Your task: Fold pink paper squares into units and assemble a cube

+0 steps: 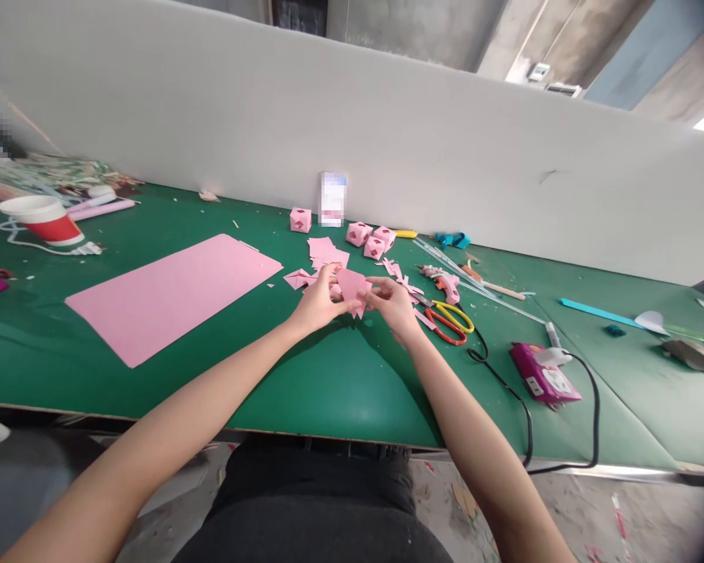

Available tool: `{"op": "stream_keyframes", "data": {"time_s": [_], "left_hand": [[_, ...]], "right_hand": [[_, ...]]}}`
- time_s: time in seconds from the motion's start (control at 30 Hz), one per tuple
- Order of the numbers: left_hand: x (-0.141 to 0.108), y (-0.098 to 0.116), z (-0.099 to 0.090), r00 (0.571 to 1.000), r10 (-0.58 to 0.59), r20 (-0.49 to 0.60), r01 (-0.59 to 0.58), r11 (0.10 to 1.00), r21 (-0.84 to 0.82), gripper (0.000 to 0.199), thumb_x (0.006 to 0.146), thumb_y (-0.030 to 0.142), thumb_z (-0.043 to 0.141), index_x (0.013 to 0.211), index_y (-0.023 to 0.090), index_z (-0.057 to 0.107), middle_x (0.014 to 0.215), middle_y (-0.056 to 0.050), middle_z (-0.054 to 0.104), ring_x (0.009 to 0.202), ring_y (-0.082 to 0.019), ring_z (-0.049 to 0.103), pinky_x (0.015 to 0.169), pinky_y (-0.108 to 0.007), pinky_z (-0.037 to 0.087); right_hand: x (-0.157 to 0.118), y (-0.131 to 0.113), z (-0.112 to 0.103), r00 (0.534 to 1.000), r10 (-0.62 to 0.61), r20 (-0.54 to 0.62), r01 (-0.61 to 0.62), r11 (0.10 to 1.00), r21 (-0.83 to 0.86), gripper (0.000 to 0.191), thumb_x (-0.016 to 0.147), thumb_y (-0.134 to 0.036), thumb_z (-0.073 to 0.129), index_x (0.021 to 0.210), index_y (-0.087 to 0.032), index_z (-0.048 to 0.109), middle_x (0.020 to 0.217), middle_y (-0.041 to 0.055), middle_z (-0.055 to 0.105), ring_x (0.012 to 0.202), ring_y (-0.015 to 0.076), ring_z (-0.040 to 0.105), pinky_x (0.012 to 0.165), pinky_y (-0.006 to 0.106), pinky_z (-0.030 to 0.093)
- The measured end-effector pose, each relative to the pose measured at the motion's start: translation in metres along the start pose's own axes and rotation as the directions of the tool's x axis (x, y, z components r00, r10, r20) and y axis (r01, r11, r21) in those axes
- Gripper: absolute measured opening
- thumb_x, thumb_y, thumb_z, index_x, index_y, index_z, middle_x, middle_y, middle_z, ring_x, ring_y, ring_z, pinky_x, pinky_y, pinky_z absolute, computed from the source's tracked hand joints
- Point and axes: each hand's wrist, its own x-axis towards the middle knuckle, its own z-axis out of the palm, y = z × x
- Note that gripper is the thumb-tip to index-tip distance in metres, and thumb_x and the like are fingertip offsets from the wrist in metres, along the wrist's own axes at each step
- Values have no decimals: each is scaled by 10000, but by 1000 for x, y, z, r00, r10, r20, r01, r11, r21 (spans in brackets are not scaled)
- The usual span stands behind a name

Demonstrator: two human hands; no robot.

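Pink paper piece (350, 285) sits between both hands, pinched by the fingertips of left hand (317, 303) and right hand (392, 303); long axis runs roughly away from the body, slightly slanted, notched end pointing bodyward. Thin, flat, matte. Smooth rectangular pink sheet (173, 301) left of left hand; boxy paper cubes (360, 233) beyond hands; metal-bladed, loop-handled scissors (446, 319) just right of right hand.
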Motion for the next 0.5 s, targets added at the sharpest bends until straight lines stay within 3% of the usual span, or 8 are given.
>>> {"op": "stream_keyframes", "data": {"time_s": [0.1, 0.23, 0.37, 0.5], "left_hand": [[-3, 1, 3, 999, 27, 25, -28, 999, 31, 900, 692, 250, 871, 1446, 249, 379, 1277, -150, 667, 901, -219, 736, 859, -397, 593], [-3, 3, 4, 1000, -4, 8, 5, 1000, -11, 873, 743, 202, 795, 1478, 258, 326, 1286, -150, 651, 915, -224, 734, 757, -347, 600], [-3, 7, 5, 999, -50, -19, 47, 993, -104, 906, 741, 173, 775, 1498, 277, 289, 1356, -163, 608, 932, -231, 744, 685, -305, 598], [-7, 8, 8, 996, -57, 70, 63, 994, -84, 843, 834, 230, 705, 1540, 255, 244, 1198, -130, 697, 802, -211, 754, 644, -304, 589]], "right_hand": [[-2, 1, 2, 1000, 22, 11, -22, 1000, 15, 495, 530, -511, 938, 824, -201, 687, 717, 16, 734, 645, 180, 691, 628, 312, 580], [-2, -1, 0, 1000, 17, -9, -17, 1000, -12, 475, 561, -565, 905, 769, -197, 690, 687, 18, 716, 620, 162, 655, 588, 288, 562], [3, 0, -8, 989, -24, -143, 21, 1000, -22, 471, 602, -618, 842, 753, -211, 660, 656, -6, 664, 625, 161, 640, 574, 289, 570], [8, 2, -15, 961, -54, -272, 62, 998, 23, 512, 633, -667, 794, 824, -231, 607, 667, -11, 651, 673, 198, 686, 590, 329, 607]]}}
